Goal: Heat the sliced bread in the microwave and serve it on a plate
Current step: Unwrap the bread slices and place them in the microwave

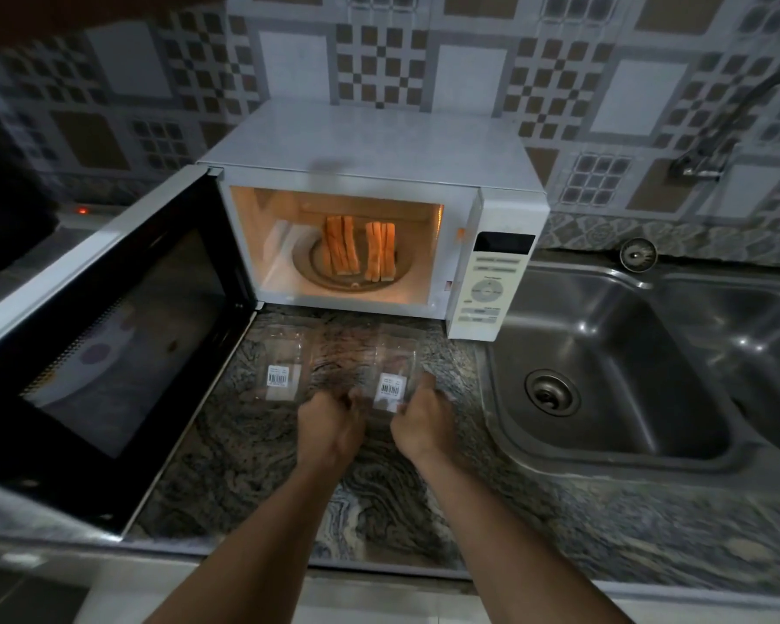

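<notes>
Two bread stacks (361, 252) stand on turntable (309, 268) inside open microwave (370, 141). Left hand (329, 423) and right hand (419, 421) pinch empty wrapper (390, 384) on bench (253, 443). Loading looks done; next: release wrapper, swing door (109, 335) shut.

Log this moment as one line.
microwave door: open | bread slices: upright on turntable | left hand, right hand: at right bag, grip blurred | left bag: flat on counter
</notes>
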